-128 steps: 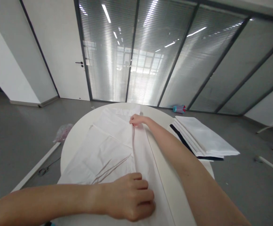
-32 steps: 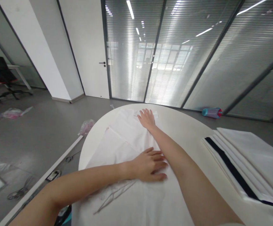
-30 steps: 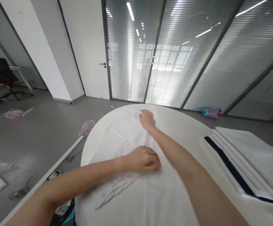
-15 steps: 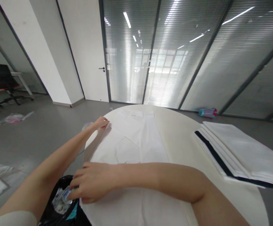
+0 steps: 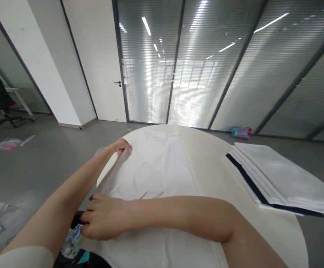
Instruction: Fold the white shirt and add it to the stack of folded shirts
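A white garment (image 5: 175,175) lies spread lengthwise on the round white table (image 5: 209,160), with creases and pocket-like lines on its surface. At its far left edge, my left hand (image 5: 121,145) is closed, pinching the cloth and lifting it slightly. My right hand (image 5: 103,217) reaches across the near part of the garment to its left edge, with fingers curled round the cloth there. My right forearm covers a band of the garment.
On the table's right lies a stack of folded white cloth (image 5: 279,171) with one dark layer. Below the table's left edge stands a black-bagged bin (image 5: 79,257) holding plastic wrappers. Plastic packaging (image 5: 9,144) and a blue-and-red object (image 5: 241,133) lie on the floor.
Along the left edge the cloth is now raised and more wrinkled between my hands. My right hand has closed on the near left edge. The view has shifted slightly.
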`<state>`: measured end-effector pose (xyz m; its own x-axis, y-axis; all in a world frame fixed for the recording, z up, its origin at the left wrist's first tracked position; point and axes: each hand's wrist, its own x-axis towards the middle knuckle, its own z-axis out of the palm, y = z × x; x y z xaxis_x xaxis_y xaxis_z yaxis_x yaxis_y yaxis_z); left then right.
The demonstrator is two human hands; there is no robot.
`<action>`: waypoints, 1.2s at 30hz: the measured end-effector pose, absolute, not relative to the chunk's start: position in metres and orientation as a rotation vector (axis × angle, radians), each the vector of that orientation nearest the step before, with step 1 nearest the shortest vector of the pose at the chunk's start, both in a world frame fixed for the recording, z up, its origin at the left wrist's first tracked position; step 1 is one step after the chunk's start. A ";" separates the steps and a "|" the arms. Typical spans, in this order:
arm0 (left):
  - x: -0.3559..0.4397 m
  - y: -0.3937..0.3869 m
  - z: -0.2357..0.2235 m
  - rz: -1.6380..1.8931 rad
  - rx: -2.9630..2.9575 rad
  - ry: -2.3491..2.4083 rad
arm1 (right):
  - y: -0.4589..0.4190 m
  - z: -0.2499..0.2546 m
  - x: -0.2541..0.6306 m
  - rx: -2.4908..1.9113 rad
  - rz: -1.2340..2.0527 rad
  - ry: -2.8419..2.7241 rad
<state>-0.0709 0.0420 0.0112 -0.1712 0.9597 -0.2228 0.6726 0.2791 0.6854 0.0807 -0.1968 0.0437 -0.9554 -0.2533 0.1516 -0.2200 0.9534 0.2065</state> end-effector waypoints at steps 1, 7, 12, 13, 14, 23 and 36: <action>-0.069 0.041 0.015 0.571 1.443 1.916 | -0.197 0.050 0.089 0.344 -0.304 -2.872; -0.047 0.035 0.042 0.633 1.433 1.825 | -0.202 0.081 0.151 0.196 -0.317 -2.654; 0.008 0.039 0.059 0.686 1.548 1.743 | -0.221 0.089 0.207 0.056 -0.316 -2.564; 0.023 0.040 0.058 0.686 1.584 1.726 | -0.226 0.088 0.216 0.031 -0.308 -2.542; 0.039 0.042 0.056 0.680 1.622 1.711 | -0.230 0.085 0.226 0.007 -0.295 -2.527; 0.122 0.037 0.005 0.487 1.931 1.833 | -0.239 0.037 0.274 -0.085 -0.158 -2.660; 0.135 0.039 0.009 0.429 2.061 1.853 | -0.232 0.056 0.298 -0.138 0.061 -2.771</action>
